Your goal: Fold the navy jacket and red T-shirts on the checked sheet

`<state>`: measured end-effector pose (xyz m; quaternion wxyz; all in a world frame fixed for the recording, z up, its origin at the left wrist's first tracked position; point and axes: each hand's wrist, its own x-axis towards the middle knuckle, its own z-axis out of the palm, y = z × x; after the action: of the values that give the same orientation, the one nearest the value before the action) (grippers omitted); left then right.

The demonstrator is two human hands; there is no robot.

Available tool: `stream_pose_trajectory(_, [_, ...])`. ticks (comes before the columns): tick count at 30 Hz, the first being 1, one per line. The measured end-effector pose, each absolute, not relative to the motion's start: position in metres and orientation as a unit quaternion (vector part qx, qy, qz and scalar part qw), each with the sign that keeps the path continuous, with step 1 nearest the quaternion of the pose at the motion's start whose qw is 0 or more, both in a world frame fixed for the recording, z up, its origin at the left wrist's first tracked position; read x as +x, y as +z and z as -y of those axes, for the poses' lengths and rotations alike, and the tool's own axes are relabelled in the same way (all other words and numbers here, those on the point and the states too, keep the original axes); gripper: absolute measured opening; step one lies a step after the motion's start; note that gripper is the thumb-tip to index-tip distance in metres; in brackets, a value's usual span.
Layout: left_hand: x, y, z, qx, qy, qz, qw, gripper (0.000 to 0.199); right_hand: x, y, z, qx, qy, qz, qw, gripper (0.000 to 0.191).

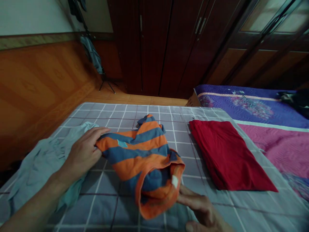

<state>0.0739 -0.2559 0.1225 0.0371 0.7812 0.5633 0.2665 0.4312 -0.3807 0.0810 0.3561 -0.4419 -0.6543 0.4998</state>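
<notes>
Orange-and-blue striped shirt (137, 151) lay bunched on the grey checked bedsheet (103, 199), centre-left. Left hand (84, 151) pressed on its left edge, fingers together; right hand (200, 206) sat at the near hem, pinch unclear. Folded red cloth (229, 154) lay right.

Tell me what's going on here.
A person is handling an orange-and-blue striped shirt on a grey checked bedsheet. Their left hand lies against the shirt's left side, above a crumpled pale blue garment, and their right hand is at its orange hem. A folded red cloth lies flat on the sheet to the right.
</notes>
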Motion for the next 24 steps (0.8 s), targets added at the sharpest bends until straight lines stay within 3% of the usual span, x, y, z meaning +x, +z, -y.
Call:
stream_pose_trajectory(2, [0.063, 0.106, 0.259, 0.783, 0.215, -0.584, 0.001, 0.045, 0.433, 0.066, 0.379, -0.461, 0.427, 0.722, 0.29, 0.047])
stream_pose_trajectory(5, [0.057, 0.077, 0.272, 0.751, 0.179, -0.636, 0.015, 0.031, 0.436, 0.041, 0.36, -0.505, 0.278, 0.784, 0.232, 0.057])
stream_pose_trajectory(11, [0.061, 0.05, 0.298, 0.675, 0.235, -0.696, 0.068, 0.017, 0.439, 0.021, 0.313, -0.533, 0.092, 0.807, 0.24, 0.067])
stream_pose_trajectory(15, [0.066, 0.05, 0.302, 0.675, 0.285, -0.673, 0.101, 0.02, 0.433, 0.027, 0.291, -0.511, 0.111, 0.815, 0.249, 0.041])
stream_pose_trajectory(18, [0.072, 0.052, 0.308, 0.694, 0.316, -0.631, 0.142, 0.018, 0.429, 0.039, 0.283, -0.495, 0.17, 0.794, 0.309, 0.018])
stream_pose_trajectory(20, [0.077, 0.049, 0.316, 0.74, 0.301, -0.577, 0.168, 0.039, 0.428, 0.051, 0.282, -0.498, 0.221, 0.758, 0.358, 0.013])
stream_pose_trajectory(24, [0.093, 0.029, 0.33, 0.83, 0.18, -0.495, 0.182, 0.11, 0.431, 0.079, 0.285, -0.518, 0.311, 0.675, 0.423, 0.018])
